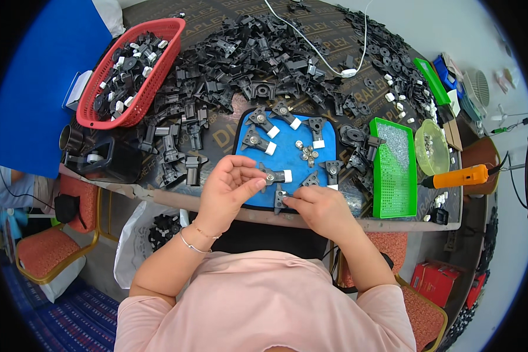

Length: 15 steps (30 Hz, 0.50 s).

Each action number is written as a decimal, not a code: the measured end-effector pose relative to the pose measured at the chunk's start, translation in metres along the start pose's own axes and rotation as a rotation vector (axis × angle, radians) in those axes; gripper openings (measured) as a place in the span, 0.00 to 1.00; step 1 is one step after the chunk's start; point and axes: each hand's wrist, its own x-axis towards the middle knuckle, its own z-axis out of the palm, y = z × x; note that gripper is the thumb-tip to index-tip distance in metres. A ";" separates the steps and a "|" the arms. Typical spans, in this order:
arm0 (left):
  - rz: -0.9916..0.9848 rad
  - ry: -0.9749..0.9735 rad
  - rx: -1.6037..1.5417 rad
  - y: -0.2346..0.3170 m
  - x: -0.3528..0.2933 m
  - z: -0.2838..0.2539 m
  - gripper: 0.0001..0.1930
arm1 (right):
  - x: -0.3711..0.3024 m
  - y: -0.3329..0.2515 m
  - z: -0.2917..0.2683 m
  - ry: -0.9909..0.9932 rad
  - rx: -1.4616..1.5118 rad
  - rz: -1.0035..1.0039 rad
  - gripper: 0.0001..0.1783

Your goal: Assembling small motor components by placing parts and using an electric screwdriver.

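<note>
My left hand (pixel 223 188) has its fingers curled, thumb and forefinger closed at the near end of a black plastic bracket (pixel 271 176) with a white tip and a silver metal roller. My right hand (pixel 324 208) pinches at another black bracket (pixel 280 200) on the front edge of the blue mat (pixel 287 154); its fingertips partly hide that piece. Several similar white-tipped brackets (pixel 266 124) lie around the mat. A small pile of silver metal rollers (pixel 308 154) sits in the middle.
Loose black plastic parts (pixel 229 64) heap across the table's back. A red basket (pixel 167 58) of black and white pieces stands at left. On the right are a green tray (pixel 413 176) of small metal pieces, a yellowish bowl (pixel 422 130) and an orange power screwdriver (pixel 460 176). A white cable (pixel 349 73) crosses the back.
</note>
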 end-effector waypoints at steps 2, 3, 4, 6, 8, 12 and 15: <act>-0.004 0.007 -0.019 0.000 0.000 -0.001 0.15 | -0.001 0.000 0.000 -0.012 0.026 0.020 0.12; 0.000 0.007 -0.021 0.000 0.000 -0.001 0.15 | 0.000 -0.001 -0.001 -0.008 0.047 0.026 0.12; 0.003 0.008 -0.024 -0.001 0.000 -0.001 0.15 | 0.000 -0.002 -0.001 -0.004 0.067 0.033 0.12; 0.001 0.009 -0.022 0.001 0.000 -0.001 0.15 | 0.000 -0.002 -0.001 0.001 0.077 0.039 0.12; 0.000 0.012 -0.019 0.001 0.000 -0.001 0.15 | 0.001 -0.002 -0.001 0.005 0.087 0.044 0.11; 0.029 0.014 -0.051 -0.002 0.001 -0.004 0.15 | 0.006 0.010 -0.007 0.059 0.083 0.121 0.08; 0.035 0.008 -0.061 0.000 0.002 -0.003 0.15 | 0.022 0.032 -0.012 0.103 -0.055 0.259 0.07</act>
